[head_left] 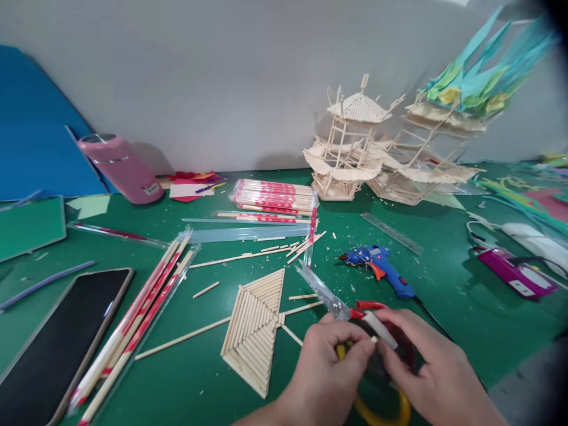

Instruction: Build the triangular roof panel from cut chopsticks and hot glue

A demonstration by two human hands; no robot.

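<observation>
My left hand (326, 367) is closed, pinching a short piece of wooden stick (374, 340) between thumb and forefinger. Beside it my right hand (437, 361) has its thumb and forefinger curled close to the same piece; whatever they grip is hidden. Around and beneath both hands lies what looks like a pair of scissors, with a red and yellow handle (384, 417), partly covered and blurred. Left of my hands a fan-shaped panel of glued sticks (255, 331) rests flat on the green table, with loose sticks (181, 338) around it.
A blue glue gun (377, 263) and clear ruler (393, 232) lie ahead. Stick pagoda models (350, 148) stand at the back near wrapped stick bundles (275, 195). A pink bottle (124, 168), a phone (66, 343) and packaged sticks (137, 325) occupy the left; a purple device (515, 272), the right.
</observation>
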